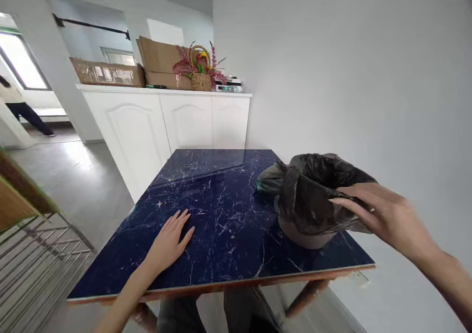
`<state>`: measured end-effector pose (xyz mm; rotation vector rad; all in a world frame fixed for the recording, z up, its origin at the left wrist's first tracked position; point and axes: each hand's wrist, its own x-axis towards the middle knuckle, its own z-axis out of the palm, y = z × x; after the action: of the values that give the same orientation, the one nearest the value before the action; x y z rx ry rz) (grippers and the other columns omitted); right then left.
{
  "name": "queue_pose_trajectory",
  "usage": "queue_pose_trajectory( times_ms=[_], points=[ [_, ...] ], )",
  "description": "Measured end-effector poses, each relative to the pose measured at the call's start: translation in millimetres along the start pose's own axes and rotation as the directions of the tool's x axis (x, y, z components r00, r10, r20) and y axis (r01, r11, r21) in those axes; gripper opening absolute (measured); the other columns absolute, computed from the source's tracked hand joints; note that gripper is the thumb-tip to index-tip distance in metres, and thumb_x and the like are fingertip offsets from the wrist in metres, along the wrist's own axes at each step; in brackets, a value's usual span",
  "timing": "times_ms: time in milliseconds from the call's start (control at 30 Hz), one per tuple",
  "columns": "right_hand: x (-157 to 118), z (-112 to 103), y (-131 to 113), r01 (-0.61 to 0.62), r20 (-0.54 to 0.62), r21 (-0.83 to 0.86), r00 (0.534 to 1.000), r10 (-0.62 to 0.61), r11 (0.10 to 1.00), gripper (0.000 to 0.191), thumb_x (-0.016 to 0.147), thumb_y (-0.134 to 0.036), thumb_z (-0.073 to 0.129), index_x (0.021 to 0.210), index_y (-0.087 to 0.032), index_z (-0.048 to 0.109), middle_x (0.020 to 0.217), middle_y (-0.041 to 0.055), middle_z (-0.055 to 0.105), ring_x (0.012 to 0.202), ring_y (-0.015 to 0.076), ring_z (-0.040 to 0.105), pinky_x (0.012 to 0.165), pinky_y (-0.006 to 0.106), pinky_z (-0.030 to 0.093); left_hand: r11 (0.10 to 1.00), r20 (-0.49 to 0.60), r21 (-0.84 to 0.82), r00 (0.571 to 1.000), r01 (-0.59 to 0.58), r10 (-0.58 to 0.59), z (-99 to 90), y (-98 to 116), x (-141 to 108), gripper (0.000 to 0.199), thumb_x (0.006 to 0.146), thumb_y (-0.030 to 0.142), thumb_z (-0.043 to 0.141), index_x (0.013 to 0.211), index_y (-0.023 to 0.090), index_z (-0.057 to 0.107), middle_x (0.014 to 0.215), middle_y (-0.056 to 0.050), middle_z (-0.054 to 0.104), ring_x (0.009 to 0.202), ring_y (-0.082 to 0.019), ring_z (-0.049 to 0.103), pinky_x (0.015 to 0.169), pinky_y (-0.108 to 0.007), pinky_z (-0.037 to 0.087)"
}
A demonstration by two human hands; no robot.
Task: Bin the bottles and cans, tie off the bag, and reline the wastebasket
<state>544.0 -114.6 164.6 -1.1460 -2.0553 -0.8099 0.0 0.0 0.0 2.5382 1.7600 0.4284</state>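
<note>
A trash can, light grey at its base, stands on the right part of the dark blue marbled table. Its black garbage bag lines the inside and folds down over the outside. My right hand pinches the bag at the near right rim, thumb and fingers closed on the plastic. At the can's left, a bunched part of the bag sticks out over the table. My left hand lies flat on the tabletop, fingers stretched out, holding nothing.
A white cabinet stands beyond the table, bearing cardboard boxes and a flower basket. A wall runs along the right. At the left are a metal rack and, farther off, a person.
</note>
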Motion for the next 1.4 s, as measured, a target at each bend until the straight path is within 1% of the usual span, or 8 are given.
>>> queue_pose_trajectory(
  times_ms=[200,300,400,500,600,833,1000,1400],
  points=[
    [0,13,13,-0.097,-0.073,-0.028,0.993,0.094,0.995,0.034,0.111,-0.052,0.058,0.120,-0.023,0.073,0.106,0.0096,0.079,0.100,0.0285,0.076,0.095,0.045,0.058,0.999,-0.062,-0.021,0.998,-0.032,0.031,-1.2,-1,-4,0.069,0.110,0.063,0.038,0.162,0.019,0.052,0.172,-0.007,0.046,0.164,-0.032,0.035,0.136,-0.055,0.030],
    [-1,17,-17,-0.173,-0.234,0.004,0.957,0.169,0.985,0.037,0.103,-0.033,0.075,0.138,-0.025,0.067,0.122,0.0138,0.075,0.121,0.0327,0.071,0.111,0.053,0.054,0.999,-0.078,-0.022,0.996,-0.043,0.041,-2.6,0,-5,0.067,0.110,0.061,0.038,0.161,0.021,0.054,0.171,-0.007,0.048,0.163,-0.032,0.037,0.135,-0.055,0.031],
    [-14,25,-59,-0.110,-0.367,0.126,0.918,0.150,0.986,0.041,0.093,-0.010,0.079,0.131,-0.025,0.068,0.114,0.0114,0.073,0.115,0.0318,0.073,0.103,0.053,0.058,0.999,-0.086,-0.016,0.995,-0.044,0.043,-2.2,0,-6,0.066,0.110,0.061,0.039,0.161,0.021,0.053,0.171,-0.007,0.048,0.163,-0.031,0.038,0.135,-0.055,0.031],
    [-34,47,-95,-0.058,-0.155,0.387,0.980,0.127,0.920,0.031,0.097,-0.005,0.066,0.121,-0.024,0.068,0.106,0.0087,0.074,0.100,0.0252,0.073,0.087,0.041,0.060,0.999,-0.087,-0.001,0.995,-0.045,0.045,-0.4,-1,-7,0.066,0.111,0.061,0.038,0.161,0.021,0.053,0.171,-0.008,0.048,0.162,-0.031,0.038,0.135,-0.056,0.030],
    [-49,81,-117,-0.186,0.124,0.588,0.982,0.139,0.787,0.024,0.105,-0.011,0.058,0.122,-0.026,0.067,0.104,0.0065,0.075,0.093,0.0215,0.072,0.080,0.034,0.058,0.998,-0.094,0.008,0.994,-0.058,0.059,1.2,-2,-8,0.064,0.111,0.059,0.037,0.162,0.022,0.052,0.171,-0.007,0.047,0.163,-0.031,0.037,0.135,-0.057,0.030],
    [-48,143,-125,-0.665,0.623,0.648,0.743,0.243,0.372,0.022,0.111,-0.038,0.053,0.115,-0.026,0.071,0.094,0.0033,0.074,0.083,0.0196,0.071,0.078,0.032,0.054,0.998,-0.100,0.016,0.993,-0.055,0.056,2.9,-4,-9,0.063,0.112,0.059,0.037,0.162,0.024,0.051,0.172,-0.005,0.047,0.163,-0.031,0.037,0.135,-0.056,0.030],
    [-45,163,-122,-0.748,0.703,0.605,0.663,0.257,0.272,0.029,0.108,-0.049,0.056,0.112,-0.025,0.072,0.092,0.0029,0.076,0.076,0.0196,0.071,0.069,0.031,0.051,1.000,-0.101,0.003,0.995,-0.020,0.020,3.3,-2,-10,0.063,0.111,0.059,0.039,0.163,0.025,0.051,0.171,-0.005,0.048,0.163,-0.031,0.038,0.135,-0.056,0.030],
    [-54,159,-130,-0.747,0.665,0.602,0.665,0.340,0.283,0.038,0.109,-0.057,0.053,0.114,-0.024,0.071,0.101,0.0065,0.078,0.083,0.0210,0.074,0.075,0.033,0.054,0.996,-0.119,-0.085,0.992,0.020,-0.030,-5.2,2,-12,0.063,0.108,0.062,0.043,0.156,0.023,0.058,0.167,-0.007,0.054,0.159,-0.030,0.044,0.135,-0.054,0.032]
  ],
)
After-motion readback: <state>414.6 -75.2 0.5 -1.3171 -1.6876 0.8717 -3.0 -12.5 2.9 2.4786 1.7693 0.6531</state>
